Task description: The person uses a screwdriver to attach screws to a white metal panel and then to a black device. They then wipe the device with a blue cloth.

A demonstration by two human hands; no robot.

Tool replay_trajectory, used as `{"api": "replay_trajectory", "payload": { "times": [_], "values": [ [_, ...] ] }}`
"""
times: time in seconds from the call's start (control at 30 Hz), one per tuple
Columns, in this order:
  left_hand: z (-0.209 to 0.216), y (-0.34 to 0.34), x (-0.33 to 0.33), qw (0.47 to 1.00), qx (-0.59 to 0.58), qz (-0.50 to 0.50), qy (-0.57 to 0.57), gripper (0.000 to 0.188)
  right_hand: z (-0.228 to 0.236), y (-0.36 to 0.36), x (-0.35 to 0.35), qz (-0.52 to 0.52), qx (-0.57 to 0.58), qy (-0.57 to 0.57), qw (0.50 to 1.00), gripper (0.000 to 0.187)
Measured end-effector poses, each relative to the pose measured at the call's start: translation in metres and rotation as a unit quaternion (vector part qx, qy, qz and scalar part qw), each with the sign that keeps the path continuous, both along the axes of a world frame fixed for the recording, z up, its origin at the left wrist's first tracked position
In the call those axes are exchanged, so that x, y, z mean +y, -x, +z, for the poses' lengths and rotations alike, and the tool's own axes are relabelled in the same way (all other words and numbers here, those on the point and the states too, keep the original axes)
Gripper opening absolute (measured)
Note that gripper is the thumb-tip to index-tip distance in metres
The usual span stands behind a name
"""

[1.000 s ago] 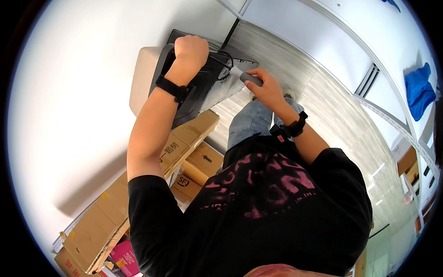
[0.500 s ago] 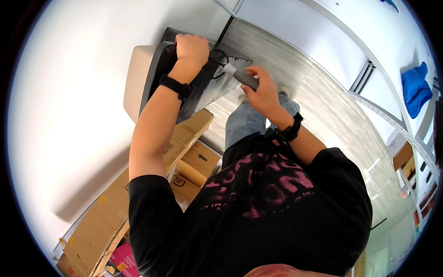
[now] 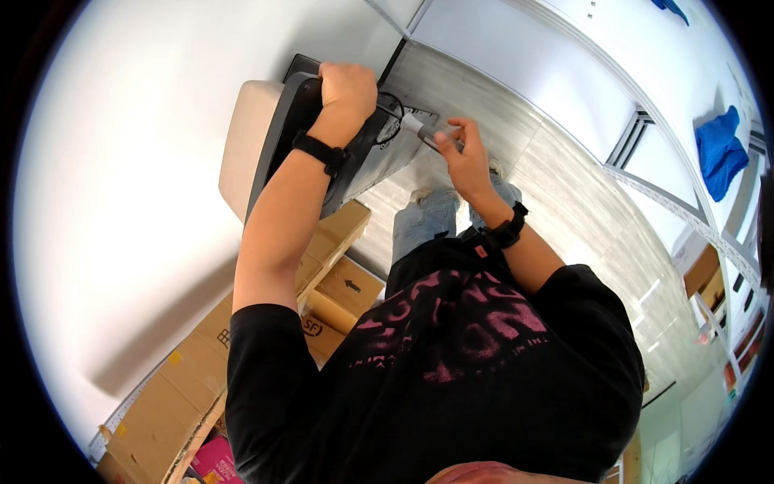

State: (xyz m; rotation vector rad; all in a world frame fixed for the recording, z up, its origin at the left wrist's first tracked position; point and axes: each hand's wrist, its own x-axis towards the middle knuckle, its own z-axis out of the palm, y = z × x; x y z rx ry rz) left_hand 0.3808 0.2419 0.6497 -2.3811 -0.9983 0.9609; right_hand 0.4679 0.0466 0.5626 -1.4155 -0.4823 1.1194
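Note:
A boxy machine (image 3: 251, 149) with a beige body and a black front part leans by the white wall at the upper left. My left hand (image 3: 350, 90) is closed with its fingers curled over the machine's black upper edge; the fingertips are hidden. My right hand (image 3: 466, 160) grips a grey screwdriver-like tool (image 3: 426, 132) with a pale collar, its thin dark shaft pointing left toward the machine's black side. Whether the tip touches the machine I cannot tell. A black cable (image 3: 401, 103) loops beside the tool's collar.
A pale metal plate (image 3: 387, 161) lies under the machine's right side. Cardboard boxes (image 3: 348, 286) and a long flattened carton (image 3: 173, 387) line the wall at lower left. White panels (image 3: 516, 60) border the wood-look floor (image 3: 564, 194). A blue cloth (image 3: 720, 153) hangs far right.
The view has shifted slightly. My right hand has turned the tool a little and its fingers sit differently on the handle. My left hand keeps its hold on the machine's edge.

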Motion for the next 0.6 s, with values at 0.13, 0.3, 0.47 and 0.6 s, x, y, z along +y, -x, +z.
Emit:
{"api": "replay_trajectory", "payload": {
  "times": [0.13, 0.3, 0.47, 0.6],
  "values": [
    [0.002, -0.002, 0.003, 1.0, 0.017, 0.014, 0.007, 0.012, 0.004, 0.0, 0.0, -0.054, -0.017, -0.049, 0.997, 0.039],
    [0.002, -0.008, 0.003, 0.999, 0.025, 0.027, 0.023, 0.017, 0.01, -0.007, 0.0, 0.011, -0.012, 0.02, 1.0, 0.042],
    [0.003, -0.007, -0.001, 1.0, -0.005, 0.014, -0.011, 0.011, 0.014, -0.013, -0.001, 0.075, 0.155, 0.086, 0.981, 0.041],
    [0.002, -0.006, 0.001, 1.0, -0.003, 0.014, 0.0, 0.011, 0.003, 0.002, -0.005, -0.059, 0.02, -0.053, 0.997, 0.042]
  ]
}}
